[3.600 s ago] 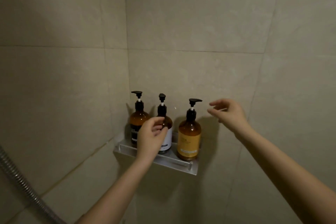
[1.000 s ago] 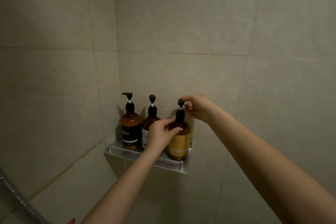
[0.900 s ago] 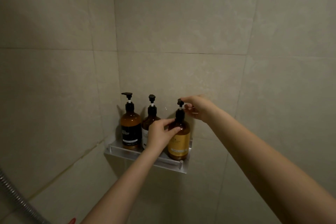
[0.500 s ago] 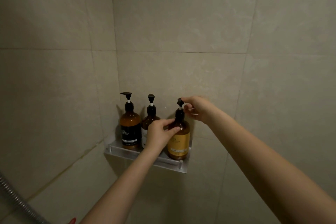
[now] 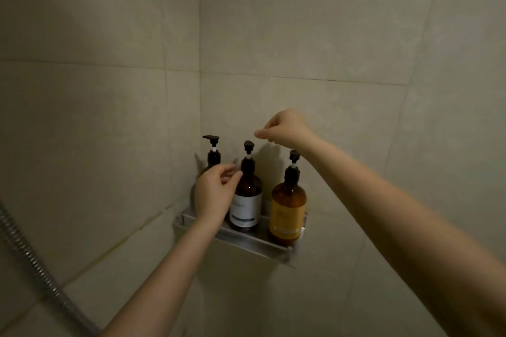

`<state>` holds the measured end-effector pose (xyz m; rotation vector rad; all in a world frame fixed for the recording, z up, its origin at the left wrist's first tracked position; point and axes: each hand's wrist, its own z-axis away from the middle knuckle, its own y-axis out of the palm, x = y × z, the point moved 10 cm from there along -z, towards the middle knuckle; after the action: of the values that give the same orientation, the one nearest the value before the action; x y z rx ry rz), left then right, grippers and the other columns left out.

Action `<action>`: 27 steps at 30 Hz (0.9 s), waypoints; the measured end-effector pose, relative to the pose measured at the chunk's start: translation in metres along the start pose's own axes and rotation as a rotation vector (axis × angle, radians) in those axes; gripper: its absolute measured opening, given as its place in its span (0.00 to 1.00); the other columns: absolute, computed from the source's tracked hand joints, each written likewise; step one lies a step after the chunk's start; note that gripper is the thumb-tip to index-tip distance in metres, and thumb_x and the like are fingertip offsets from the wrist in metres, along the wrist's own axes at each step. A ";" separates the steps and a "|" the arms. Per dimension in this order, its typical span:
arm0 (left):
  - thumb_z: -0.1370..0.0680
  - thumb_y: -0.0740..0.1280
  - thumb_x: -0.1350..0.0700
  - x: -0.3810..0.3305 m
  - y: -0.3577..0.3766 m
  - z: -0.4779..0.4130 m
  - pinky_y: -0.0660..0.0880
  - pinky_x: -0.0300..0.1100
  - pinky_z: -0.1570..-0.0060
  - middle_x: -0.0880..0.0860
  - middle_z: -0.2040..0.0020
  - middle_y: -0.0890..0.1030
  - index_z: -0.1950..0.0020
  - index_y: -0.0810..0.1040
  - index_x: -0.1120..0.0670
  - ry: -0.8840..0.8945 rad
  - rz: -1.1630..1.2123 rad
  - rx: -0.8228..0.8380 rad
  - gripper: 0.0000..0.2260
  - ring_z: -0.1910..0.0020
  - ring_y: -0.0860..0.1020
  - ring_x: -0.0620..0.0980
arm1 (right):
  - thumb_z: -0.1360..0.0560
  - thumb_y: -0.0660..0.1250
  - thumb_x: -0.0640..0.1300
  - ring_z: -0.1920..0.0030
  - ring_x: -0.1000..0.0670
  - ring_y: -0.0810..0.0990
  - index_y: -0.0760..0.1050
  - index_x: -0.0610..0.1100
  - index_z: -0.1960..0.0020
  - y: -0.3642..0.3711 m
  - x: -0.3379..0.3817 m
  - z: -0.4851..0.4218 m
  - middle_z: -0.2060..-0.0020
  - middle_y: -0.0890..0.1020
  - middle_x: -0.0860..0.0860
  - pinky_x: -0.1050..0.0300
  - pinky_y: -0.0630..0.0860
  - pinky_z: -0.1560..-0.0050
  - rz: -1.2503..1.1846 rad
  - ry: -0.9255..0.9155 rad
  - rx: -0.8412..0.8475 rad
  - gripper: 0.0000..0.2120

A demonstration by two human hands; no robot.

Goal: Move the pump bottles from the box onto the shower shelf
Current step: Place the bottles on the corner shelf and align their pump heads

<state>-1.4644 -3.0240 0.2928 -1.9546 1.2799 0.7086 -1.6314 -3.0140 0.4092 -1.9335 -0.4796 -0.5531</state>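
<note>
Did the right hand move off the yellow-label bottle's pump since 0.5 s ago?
Yes. The right hand has let go of the yellow-label bottle's pump and moved up and to the left. It now hovers just above and right of the middle bottle's pump.

Left hand (image 5: 216, 191): raised, forearm extended, fingers loosely curled. Right hand (image 5: 284, 128): higher, arm outstretched, fingers curled, thumb meeting forefinger.

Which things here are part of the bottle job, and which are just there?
Part of the job: leftmost amber pump bottle, half hidden; middle amber pump bottle, white label; right amber pump bottle, yellow label; silver metal wall shelf; left hand; right hand.
Just there: ribbed metal shower hose; beige wall tiles.
</note>
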 end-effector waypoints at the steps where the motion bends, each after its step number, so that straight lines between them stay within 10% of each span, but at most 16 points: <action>1: 0.27 0.69 0.51 0.009 0.002 -0.002 0.71 0.27 0.61 0.45 0.54 0.81 0.43 0.79 0.53 -0.025 -0.010 0.032 0.14 0.56 0.79 0.39 | 0.29 0.70 0.53 0.61 0.52 0.79 0.80 0.42 0.52 0.008 0.001 -0.004 0.62 0.80 0.51 0.63 0.69 0.70 0.043 0.007 0.018 0.14; 13: 0.32 0.75 0.51 0.026 0.022 -0.008 0.73 0.35 0.52 0.52 0.45 0.83 0.41 0.79 0.55 -0.048 -0.105 0.217 0.21 0.49 0.79 0.44 | 0.31 0.72 0.52 0.64 0.51 0.80 0.81 0.40 0.55 0.037 -0.004 -0.022 0.67 0.81 0.49 0.60 0.77 0.65 0.125 0.031 0.060 0.14; 22: 0.32 0.75 0.52 0.024 0.023 -0.008 0.68 0.26 0.58 0.51 0.46 0.83 0.42 0.80 0.54 -0.052 -0.128 0.237 0.20 0.54 0.75 0.37 | 0.23 0.63 0.40 0.48 0.47 0.80 0.76 0.40 0.37 0.049 0.010 -0.013 0.45 0.80 0.44 0.60 0.77 0.57 0.120 -0.103 0.338 0.15; 27: 0.31 0.74 0.52 0.022 0.023 -0.007 0.71 0.32 0.52 0.52 0.45 0.83 0.41 0.79 0.55 -0.035 -0.140 0.245 0.20 0.49 0.79 0.42 | 0.27 0.69 0.44 0.57 0.51 0.78 0.79 0.41 0.43 0.043 0.013 -0.013 0.54 0.80 0.47 0.65 0.73 0.67 0.094 -0.122 0.283 0.14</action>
<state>-1.4771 -3.0480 0.2749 -1.8031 1.1390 0.4897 -1.5991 -3.0421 0.3907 -1.7141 -0.5125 -0.2898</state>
